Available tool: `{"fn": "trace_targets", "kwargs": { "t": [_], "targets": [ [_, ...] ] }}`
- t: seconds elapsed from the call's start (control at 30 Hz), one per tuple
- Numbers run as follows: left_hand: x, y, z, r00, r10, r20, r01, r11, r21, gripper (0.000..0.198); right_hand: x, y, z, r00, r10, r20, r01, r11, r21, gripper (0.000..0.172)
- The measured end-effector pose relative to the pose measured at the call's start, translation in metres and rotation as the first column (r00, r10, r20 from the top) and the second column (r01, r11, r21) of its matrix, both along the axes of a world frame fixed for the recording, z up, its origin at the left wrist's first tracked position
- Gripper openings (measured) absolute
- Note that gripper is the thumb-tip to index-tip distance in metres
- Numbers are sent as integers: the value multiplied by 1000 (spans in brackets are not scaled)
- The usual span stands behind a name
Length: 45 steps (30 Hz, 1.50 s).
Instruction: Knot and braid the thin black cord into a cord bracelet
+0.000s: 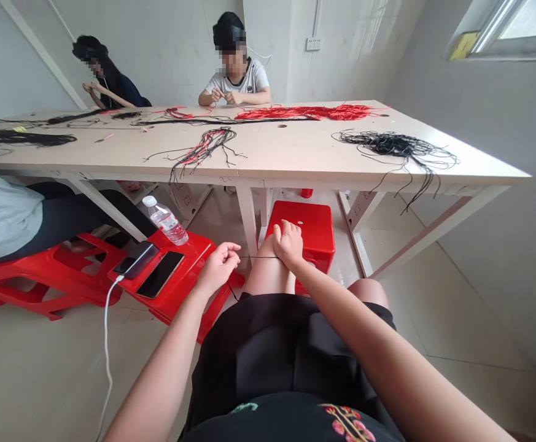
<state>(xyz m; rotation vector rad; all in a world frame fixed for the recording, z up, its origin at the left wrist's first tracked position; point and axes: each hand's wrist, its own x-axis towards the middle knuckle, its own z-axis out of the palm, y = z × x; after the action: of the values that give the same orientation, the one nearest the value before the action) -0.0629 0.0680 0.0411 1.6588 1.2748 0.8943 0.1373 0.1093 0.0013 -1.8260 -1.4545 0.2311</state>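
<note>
A white-walled workroom is stretching ahead of you, with a long pale desk (268, 153) carrying loose red and black cords. At far left, a co-worker in a grey shirt (5, 215) is sitting on a red plastic stool (32, 276). Next along, a second red stool (189, 258) is holding two smartphones (159, 274), one taking a white charging cable (106, 350), with a water bottle (165, 220) tilting at its far edge. Your left hand (219, 267) is pinching a thin black thread (258, 256) in a curled grip, and the thread is running taut to your right hand (288, 244), whose grip is pressed closed on it above your knee (268, 276). Farther right, a tangle of black cords (396, 147) is lying across the desk.
</note>
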Motion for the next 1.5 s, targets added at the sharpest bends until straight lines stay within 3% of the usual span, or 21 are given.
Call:
{"fn": "trace_targets", "kwargs": {
  "t": [0.23,0.63,1.0,1.13,1.3,1.5],
  "targets": [
    [4,-1,0,998,13,-55,-10,999,45,25,-1,-3,4,1000,-3,20,3,1000,-8,44],
    [3,-2,-5,999,45,15,-46,997,54,27,-11,-4,10,1000,-7,-27,8,999,46,42],
    [6,-3,-8,983,96,155,-88,994,-57,28,-8,-7,13,1000,4,-24,-3,999,35,42],
    [8,-6,-5,977,110,182,-90,989,-118,32,-8,-7,14,1000,3,-22,-2,999,36,41],
    [10,-12,3,967,137,216,-124,990,-74,33,-8,-6,13,1000,-6,-23,7,998,56,40],
    [6,-10,12,993,58,100,-55,998,-35,24,-6,-7,12,1000,-8,-2,8,998,59,36]
  ]
}}
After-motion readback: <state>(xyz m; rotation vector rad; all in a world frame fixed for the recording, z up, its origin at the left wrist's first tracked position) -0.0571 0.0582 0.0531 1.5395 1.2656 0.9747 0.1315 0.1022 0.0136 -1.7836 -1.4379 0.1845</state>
